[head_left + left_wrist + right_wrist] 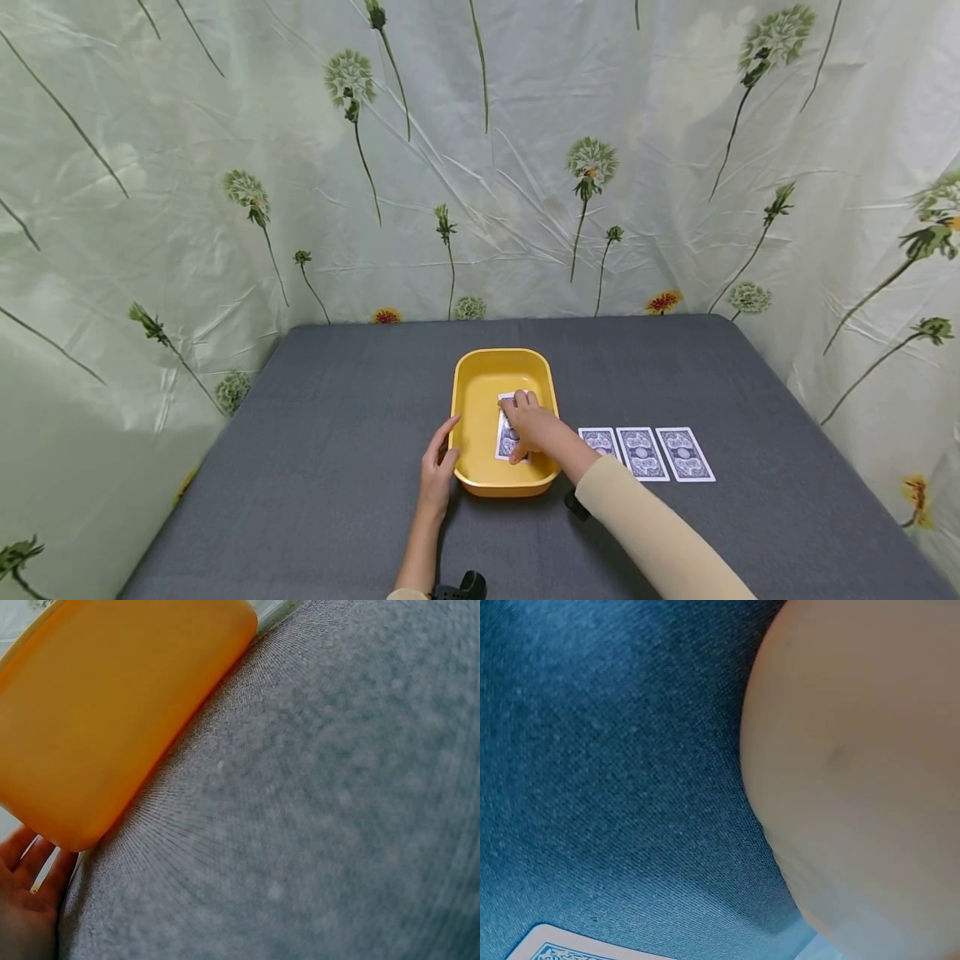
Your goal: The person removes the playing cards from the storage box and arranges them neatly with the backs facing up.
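Note:
A yellow plastic tray point(468, 375) stands on the grey cloth. My left hand point(437, 471) is at its left side, fingers and thumb touching the rim and outer wall. The left wrist view shows fairly straight fingers of the left hand point(34, 885) against the tray's outer wall point(120, 712). Inside the tray, my right hand point(534, 425) holds a blue-backed playing card point(507, 433), fingers at its far end and thumb near its near end. The hand covers part of the card. In the right wrist view the hand's fingers are hidden.
Three face-down playing cards lie in a row right of the tray: a left card point(596, 437) partly behind the right forearm, a middle card point(642, 454) and a right card point(685, 454). A flower-printed curtain point(525, 167) hangs behind the table point(337, 400).

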Demonstrator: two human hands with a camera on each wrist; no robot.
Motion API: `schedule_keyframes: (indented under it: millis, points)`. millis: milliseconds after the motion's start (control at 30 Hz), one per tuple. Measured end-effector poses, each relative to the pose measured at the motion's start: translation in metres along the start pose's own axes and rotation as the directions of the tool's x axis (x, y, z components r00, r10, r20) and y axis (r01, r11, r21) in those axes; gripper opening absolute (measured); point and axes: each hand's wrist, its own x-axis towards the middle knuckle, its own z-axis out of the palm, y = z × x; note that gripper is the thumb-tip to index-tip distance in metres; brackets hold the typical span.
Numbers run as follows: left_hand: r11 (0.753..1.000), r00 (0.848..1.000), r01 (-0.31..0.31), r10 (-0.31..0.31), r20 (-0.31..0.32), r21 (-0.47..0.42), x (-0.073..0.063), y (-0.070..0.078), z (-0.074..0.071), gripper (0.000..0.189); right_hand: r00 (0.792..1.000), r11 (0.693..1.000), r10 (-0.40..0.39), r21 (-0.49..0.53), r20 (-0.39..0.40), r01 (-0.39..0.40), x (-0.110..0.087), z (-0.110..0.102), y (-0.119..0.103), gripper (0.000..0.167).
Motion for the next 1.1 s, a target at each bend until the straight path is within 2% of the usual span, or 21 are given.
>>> schedule_keyframes:
  millis: [233, 533, 833, 933, 1100]
  points:
    - [0.999, 1.000, -0.026, 0.026, -0.012, 0.020, 0.000, -0.002, 0.000, 0.046, 0.999, 0.999, -0.027, -0.026, -0.044, 0.026, -0.002, 0.002, 0.000, 0.094]
    - [1.000, 1.000, 0.004, -0.004, 0.000, 0.021, -0.001, 0.001, 0.000, 0.046, 0.998, 0.999, -0.028, 0.013, -0.065, 0.029, -0.003, 0.003, 0.000, 0.094]
    - [1.000, 1.000, 0.012, -0.013, 0.012, 0.019, -0.007, 0.030, 0.002, 0.045, 0.996, 0.998, -0.049, 0.022, -0.081, 0.051, -0.005, 0.001, 0.001, 0.092]
    - [0.999, 0.999, 0.038, -0.038, 0.013, 0.027, -0.008, 0.034, 0.002, 0.045, 0.995, 0.997, -0.064, 0.031, -0.074, 0.066, -0.007, 0.001, 0.000, 0.088]
    - [0.998, 0.998, 0.056, -0.056, 0.010, 0.017, -0.008, 0.036, 0.002, 0.045, 0.994, 0.994, -0.093, 0.057, -0.062, 0.096, -0.012, -0.001, 0.000, 0.067]
